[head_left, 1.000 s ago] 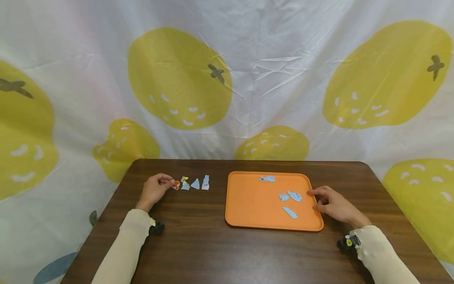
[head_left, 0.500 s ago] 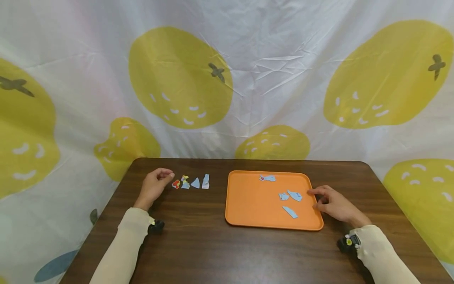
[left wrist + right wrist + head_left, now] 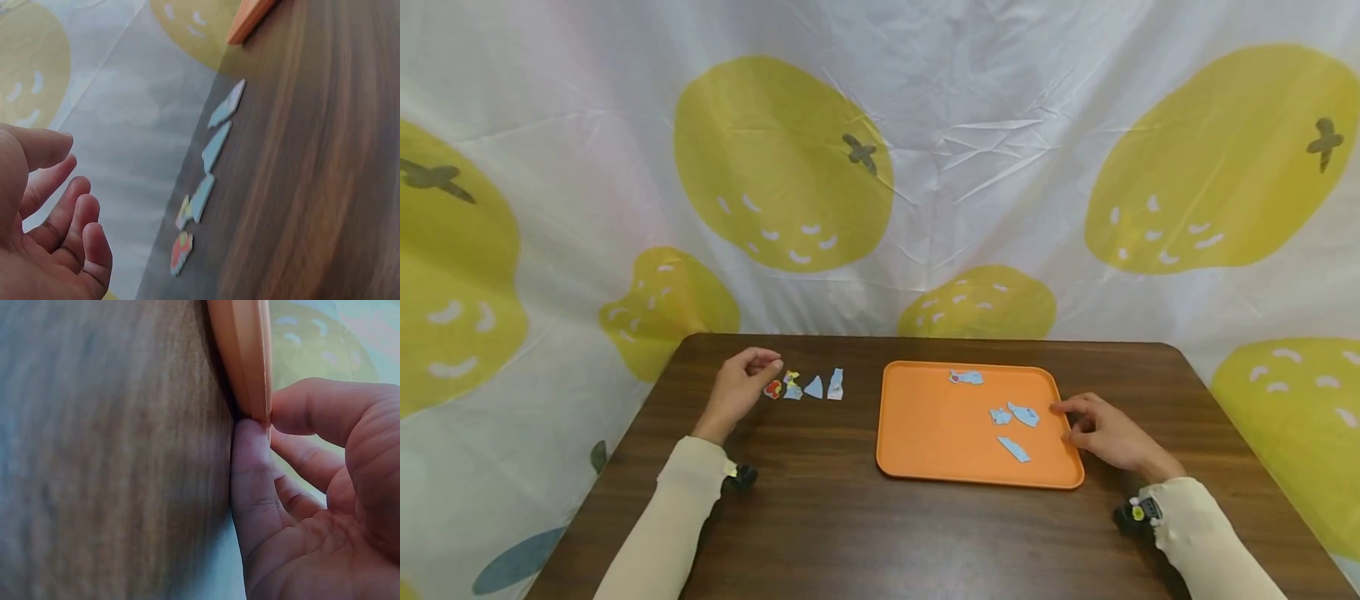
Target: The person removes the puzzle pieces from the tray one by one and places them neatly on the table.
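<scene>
My left hand (image 3: 737, 387) hovers with relaxed fingers beside a row of flat, irregular puzzle pieces on the table. Nearest to it lies a red and yellow piece (image 3: 182, 253). To the right follow a blue and yellow piece (image 3: 792, 387), a pale blue triangular piece (image 3: 814, 387) and a tall pale blue piece (image 3: 836, 385). My right hand (image 3: 1112, 435) holds the right rim of an orange tray (image 3: 925, 433), with fingertips (image 3: 251, 437) against the outer wall and another digit touching the edge. Several pale blue pieces, including a narrow strip (image 3: 1013, 449), lie in the tray.
Beneath everything is a dark brown wooden table (image 3: 820, 533) with rounded far corners. Behind its far edge hangs a pale curtain (image 3: 985, 167) printed with yellow fruit. A dark wrist camera (image 3: 743, 477) sits at the left cuff.
The left hand has let go of the red and yellow piece at the row's left end, drawn back, then moved slightly right and away. The right hand and the tray stay put.
</scene>
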Motion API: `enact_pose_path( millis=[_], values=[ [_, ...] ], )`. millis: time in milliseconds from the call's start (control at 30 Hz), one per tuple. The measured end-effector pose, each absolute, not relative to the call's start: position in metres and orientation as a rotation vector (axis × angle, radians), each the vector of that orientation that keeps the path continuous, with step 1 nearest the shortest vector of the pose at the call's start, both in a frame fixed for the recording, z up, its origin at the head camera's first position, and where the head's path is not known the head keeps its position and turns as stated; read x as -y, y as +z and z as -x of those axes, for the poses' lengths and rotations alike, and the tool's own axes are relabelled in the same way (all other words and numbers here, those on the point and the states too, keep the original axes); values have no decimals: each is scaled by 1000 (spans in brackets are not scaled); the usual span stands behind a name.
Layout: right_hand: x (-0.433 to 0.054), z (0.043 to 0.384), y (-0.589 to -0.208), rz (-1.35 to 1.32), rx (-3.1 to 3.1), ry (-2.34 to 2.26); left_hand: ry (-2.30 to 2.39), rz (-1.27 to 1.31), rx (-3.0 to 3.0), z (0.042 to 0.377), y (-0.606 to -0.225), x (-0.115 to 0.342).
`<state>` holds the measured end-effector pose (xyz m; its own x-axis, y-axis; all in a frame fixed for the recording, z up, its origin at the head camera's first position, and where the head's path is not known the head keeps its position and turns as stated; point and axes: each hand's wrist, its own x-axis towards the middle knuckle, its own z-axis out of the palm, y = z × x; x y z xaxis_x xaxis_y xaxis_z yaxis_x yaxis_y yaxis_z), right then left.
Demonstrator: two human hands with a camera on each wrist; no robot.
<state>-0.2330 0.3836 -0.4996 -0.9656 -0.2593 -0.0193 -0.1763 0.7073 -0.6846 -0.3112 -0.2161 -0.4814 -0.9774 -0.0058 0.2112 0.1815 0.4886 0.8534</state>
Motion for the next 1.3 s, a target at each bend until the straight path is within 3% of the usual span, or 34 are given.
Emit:
enact_pose_path(
  millis=[1300],
  values=[
    [-380,233,-499,366,-2831,-1072,-1504,600,2708,294,-466,66]
  ],
)
